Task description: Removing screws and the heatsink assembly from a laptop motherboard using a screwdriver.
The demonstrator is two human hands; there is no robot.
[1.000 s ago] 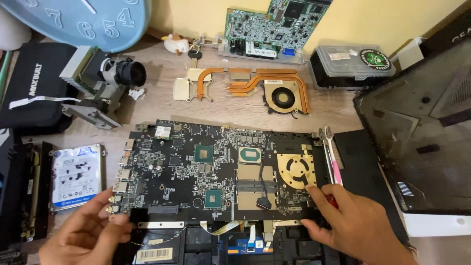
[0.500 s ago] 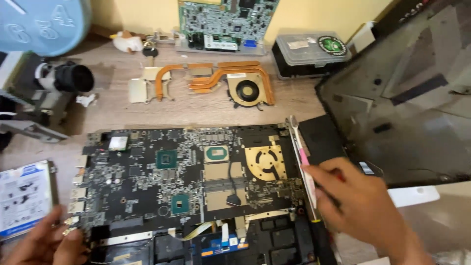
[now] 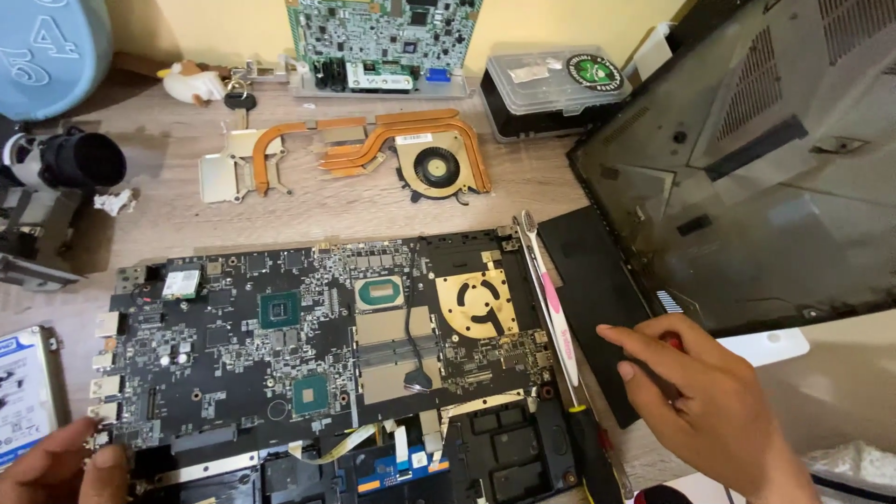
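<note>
motherboard: large black board lying flat in the open laptop base, component side up, on the wooden table. Green-framed chips, one silver-lidded chip, gold fan cover at its right end, thin black cable looping down the middle.
left hand: left hand at the board's lower-left corner, fingertips touching the edge by the port row. Pinching or just resting: cannot tell, mostly cut off by the frame.
right hand: right hand just right of the base, fingers curled loosely over a small red item that is mostly hidden; looks held, not certain. Index finger points left toward the board.
beside right hand: white-and-pink toothbrush lies along the base's right edge, between hand and board. Black flat panel under the fingers.
right of grip: dark laptop bottom cover, inside face up, tilted.
containers: clear lidded plastic box beyond the board, contents too small to tell.
beyond board: copper heatpipe assembly with fan; green circuit board propped against the wall.
left of left hand: hard drive, just beside it.
</note>
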